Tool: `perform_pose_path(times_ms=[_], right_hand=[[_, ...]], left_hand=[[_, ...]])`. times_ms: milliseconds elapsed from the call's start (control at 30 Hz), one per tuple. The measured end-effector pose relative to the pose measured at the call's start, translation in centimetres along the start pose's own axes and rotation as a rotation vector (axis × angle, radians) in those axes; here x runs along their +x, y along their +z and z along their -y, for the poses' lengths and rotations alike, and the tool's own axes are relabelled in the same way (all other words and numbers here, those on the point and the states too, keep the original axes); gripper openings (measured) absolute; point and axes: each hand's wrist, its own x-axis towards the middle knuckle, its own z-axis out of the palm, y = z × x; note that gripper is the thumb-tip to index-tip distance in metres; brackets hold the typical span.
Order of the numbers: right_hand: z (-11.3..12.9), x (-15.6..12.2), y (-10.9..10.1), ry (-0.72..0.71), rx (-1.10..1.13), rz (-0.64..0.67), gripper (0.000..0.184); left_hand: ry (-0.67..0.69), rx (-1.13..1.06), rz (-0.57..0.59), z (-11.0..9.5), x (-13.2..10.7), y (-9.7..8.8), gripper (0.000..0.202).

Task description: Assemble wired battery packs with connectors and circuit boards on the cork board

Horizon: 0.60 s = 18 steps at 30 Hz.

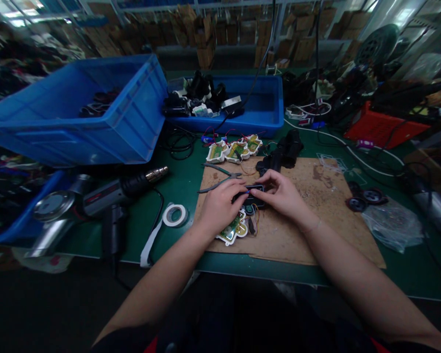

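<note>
My left hand (222, 203) and my right hand (281, 196) meet over a brown board, both closed on a small black rectangular case (257, 198). Something small and blue shows by my left fingertips, too small to name. Thumb and fingers of the right hand pinch the case's right side. Just below, partly under my left hand, lies a white-framed green circuit board (235, 230) with thin wires and a dark connector beside it. Pliers (220, 171) with green handles rest above my left hand. Black moulded parts (282, 149) sit beyond the case.
The brown board (338, 230) lies on a green table. Left are a heat gun (110, 198), a tape roll (174, 215) and a large blue bin (132, 117). Further back stand more circuit boards (235, 149) and a blue tray (264, 105). A plastic bag (393, 223) lies right.
</note>
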Motion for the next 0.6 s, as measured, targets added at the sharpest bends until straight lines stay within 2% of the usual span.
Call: perform_pose_path(times_ms=[167, 367, 600], right_hand=[[0.0, 0.0, 0.1, -0.001, 0.000, -0.002, 0.034], [0.1, -0.4, 0.0, -0.009, -0.012, 0.008, 0.032], [0.0, -0.4, -0.6, -0.056, -0.042, 0.062, 0.038]], left_hand=[[0.030, 0.089, -0.001, -0.3, -0.4, 0.2, 0.019], [0.028, 0.042, 0.021, 0.2, 0.0, 0.1, 0.016], [0.058, 0.156, 0.181, 0.4, 0.9, -0.3, 0.019]])
